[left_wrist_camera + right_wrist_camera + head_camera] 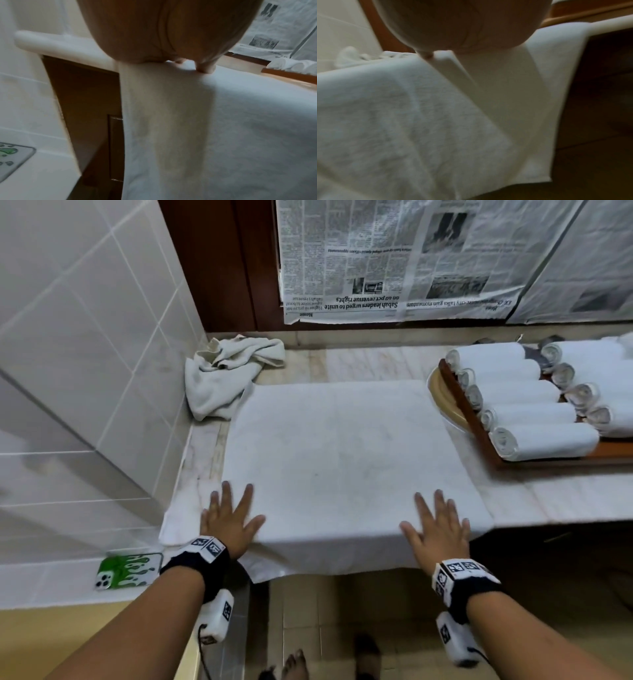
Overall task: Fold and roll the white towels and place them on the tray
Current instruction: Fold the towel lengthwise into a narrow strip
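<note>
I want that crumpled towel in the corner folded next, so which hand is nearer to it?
Left. The left hand lies flat below the crumpled towel; the right hand is farther right.

Both flat hands [230, 522] on spread towel [342, 460]

A flat white towel [335, 460] lies spread on the pale marble desk [565, 498], its near edge hanging over the front, with the left hand [227, 520] and right hand [438, 529] pressed flat on its near corners. Behind it to the left lies a crumpled white towel [222, 374] in the corner by the tiled wall. To the right stands a brown wooden tray [486, 446] carrying rows of rolled white towels [544, 440], and a green-patterned phone [128, 570] lies on the ledge left of the left hand.
</note>
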`<act>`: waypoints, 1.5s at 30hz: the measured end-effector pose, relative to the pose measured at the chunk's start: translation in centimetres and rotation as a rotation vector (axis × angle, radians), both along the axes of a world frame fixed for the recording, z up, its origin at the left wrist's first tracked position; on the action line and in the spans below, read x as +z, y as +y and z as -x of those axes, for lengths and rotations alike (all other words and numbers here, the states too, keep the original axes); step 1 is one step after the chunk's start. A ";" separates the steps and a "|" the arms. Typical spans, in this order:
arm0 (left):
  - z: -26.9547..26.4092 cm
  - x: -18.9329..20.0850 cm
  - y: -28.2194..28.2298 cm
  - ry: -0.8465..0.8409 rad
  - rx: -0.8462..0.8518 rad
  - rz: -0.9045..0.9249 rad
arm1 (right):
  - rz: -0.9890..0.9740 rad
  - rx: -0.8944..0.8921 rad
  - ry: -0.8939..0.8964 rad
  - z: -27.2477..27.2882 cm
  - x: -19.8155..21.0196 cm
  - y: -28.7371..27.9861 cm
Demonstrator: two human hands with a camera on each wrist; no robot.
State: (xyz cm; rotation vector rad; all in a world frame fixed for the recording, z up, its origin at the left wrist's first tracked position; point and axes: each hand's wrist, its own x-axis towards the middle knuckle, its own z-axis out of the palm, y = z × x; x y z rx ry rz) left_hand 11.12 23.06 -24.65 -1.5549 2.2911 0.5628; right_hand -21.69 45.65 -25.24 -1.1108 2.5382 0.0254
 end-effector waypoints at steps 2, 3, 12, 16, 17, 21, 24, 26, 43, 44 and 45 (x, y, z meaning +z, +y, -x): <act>0.7 0.4 0.0 -0.044 0.117 0.018 | -0.028 -0.110 -0.010 0.9 0.2 0.3; 1.9 0.8 0.3 -0.056 0.151 0.040 | -0.044 -0.161 -0.016 0.8 0.4 -0.3; 7.9 0.3 3.8 0.028 0.058 -0.015 | -0.058 0.098 -0.123 1.0 0.4 -2.8; 4.7 0.8 1.3 -0.011 0.256 -0.028 | -0.036 -0.135 -0.051 7.5 0.5 1.8; 4.3 0.9 1.0 -0.028 0.300 -0.041 | -0.051 -0.180 -0.055 8.5 0.6 2.4; 8.2 1.6 1.8 -0.045 0.302 0.053 | -0.026 -0.285 -0.007 7.1 1.4 -0.1; 14.2 1.8 4.4 0.040 -0.031 0.042 | 0.040 -0.015 -0.094 1.5 2.0 -4.6; 15.7 1.0 6.1 0.042 -0.157 -0.073 | -0.027 0.191 -0.168 -1.5 1.7 -5.8; 9.3 -0.2 3.3 0.036 -0.043 -0.006 | -0.053 0.161 -0.139 -0.6 1.2 -6.0; 9.3 -0.3 3.5 0.035 -0.051 -0.017 | -0.059 0.191 -0.138 -1.2 0.9 -5.9; 8.9 -0.3 3.1 0.031 -0.042 -0.021 | -0.061 0.192 -0.128 -0.9 0.7 -5.7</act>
